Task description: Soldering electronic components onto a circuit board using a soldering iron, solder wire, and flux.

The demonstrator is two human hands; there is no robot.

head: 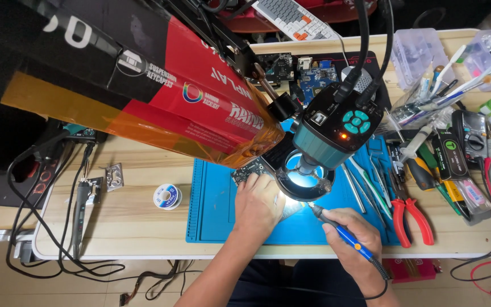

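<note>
Left hand (258, 202): fingers curled, pinning the dark green circuit board (247, 170) flat on the blue silicone mat (211, 210), steady under the teal microscope's ring light (305, 181).
Right hand (350, 236): pen-grips the blue-handled soldering iron (342, 232), tip angled toward the lit spot.
Red-handled pliers (410, 213): parked just right, within reach.

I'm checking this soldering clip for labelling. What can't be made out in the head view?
- Circuit board: mostly hidden by the left hand and the microscope.
- Soldering iron tip: lost in the ring light's glare; contact unclear.
- Red-and-black box: cut off by the top and left edges.
- Tools by the red pliers: overlapping.
</note>
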